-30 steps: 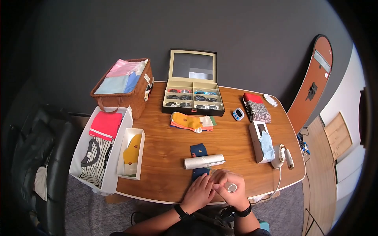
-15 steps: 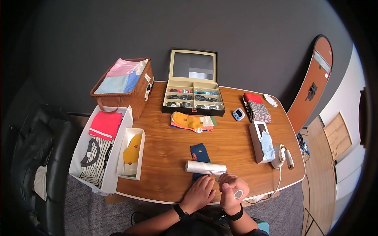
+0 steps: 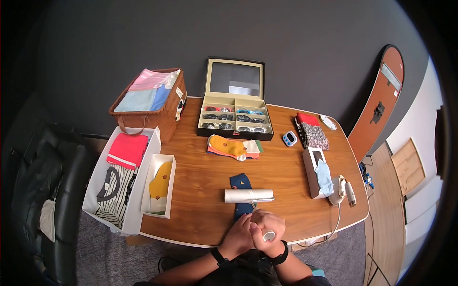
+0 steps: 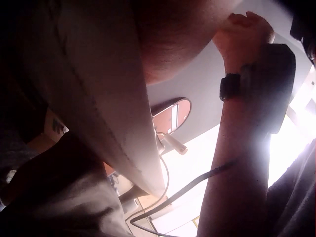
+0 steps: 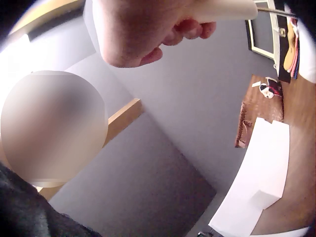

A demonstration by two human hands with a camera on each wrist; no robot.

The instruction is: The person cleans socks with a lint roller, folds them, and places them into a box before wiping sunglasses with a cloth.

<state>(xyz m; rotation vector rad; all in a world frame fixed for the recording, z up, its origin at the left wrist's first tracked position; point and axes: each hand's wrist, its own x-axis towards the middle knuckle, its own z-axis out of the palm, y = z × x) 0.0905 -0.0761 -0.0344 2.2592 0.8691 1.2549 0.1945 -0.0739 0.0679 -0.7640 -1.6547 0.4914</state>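
Note:
In the head view my right hand (image 3: 268,225) grips the handle of a lint roller, thumb on top near the handle's round end. Its white roll (image 3: 247,195) lies crosswise over a dark blue sock (image 3: 240,181) with a small yellow moon on it. My left hand (image 3: 237,238) rests at the sock's near end, close against the right hand, which hides some of its fingers. In the right wrist view, curled fingers of the right hand (image 5: 143,29) wrap the white handle (image 5: 229,10), and a metal rod runs out of it.
Beyond the sock lie folded yellow socks (image 3: 225,146) and an open case (image 3: 234,135) of sunglasses. On the left stand a wicker basket (image 3: 164,121), a white bin (image 3: 93,186) of clothes and a small white box (image 3: 170,186). A tissue box (image 3: 311,176) and corded white appliance (image 3: 338,190) stand right.
The roll came nearer along the sock, then went back away from me. My right hand has shifted left, up against the left hand, which stays at the sock's near end.

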